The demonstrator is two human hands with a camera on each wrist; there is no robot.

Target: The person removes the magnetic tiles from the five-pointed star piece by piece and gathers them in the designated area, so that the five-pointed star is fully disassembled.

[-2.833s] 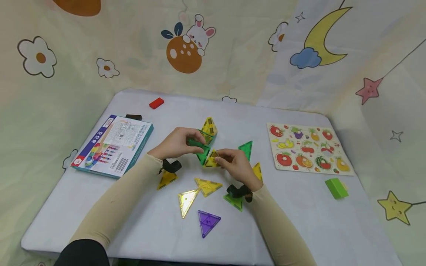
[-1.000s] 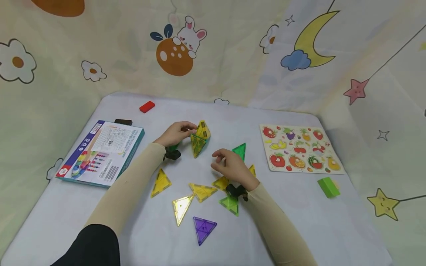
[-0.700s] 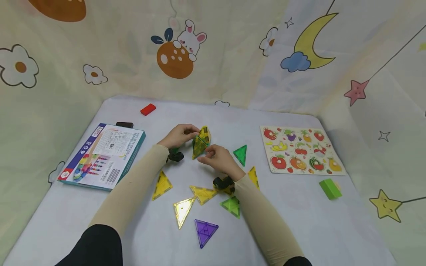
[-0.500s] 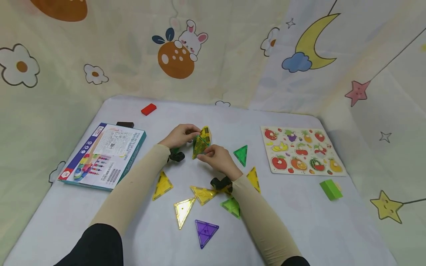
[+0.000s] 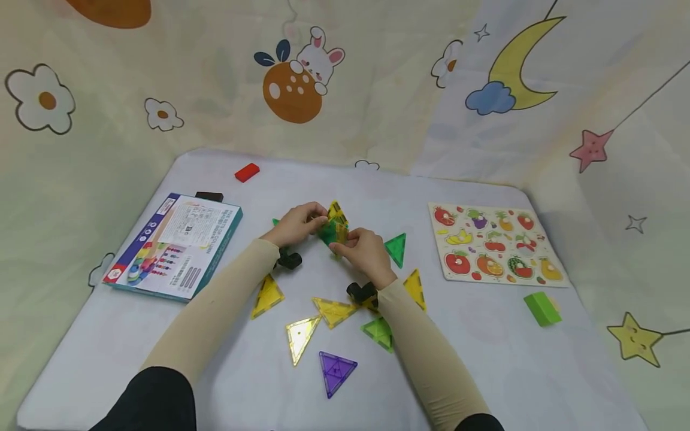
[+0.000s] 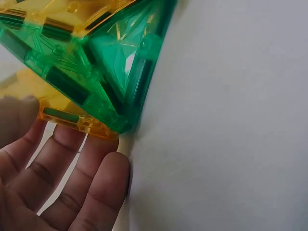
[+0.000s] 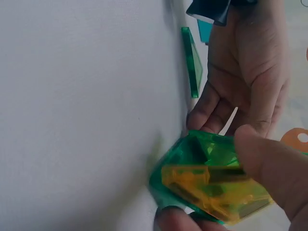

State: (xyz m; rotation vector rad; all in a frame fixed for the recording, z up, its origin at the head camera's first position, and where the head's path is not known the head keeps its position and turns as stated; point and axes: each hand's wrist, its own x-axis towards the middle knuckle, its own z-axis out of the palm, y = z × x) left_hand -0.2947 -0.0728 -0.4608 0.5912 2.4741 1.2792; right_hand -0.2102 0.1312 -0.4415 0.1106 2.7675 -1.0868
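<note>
Head view, your left hand point(image 5: 295, 224) and right hand point(image 5: 365, 252) pinching the yellow-green tile pyramid point(image 5: 334, 225), fingers curled round it, on the white table point(image 5: 501, 353).

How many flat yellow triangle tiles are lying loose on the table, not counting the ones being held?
4, though an arm may hide more. One yellow triangle tile lies by the left forearm, two sit between the arms, and one lies beside the right wrist.
</note>
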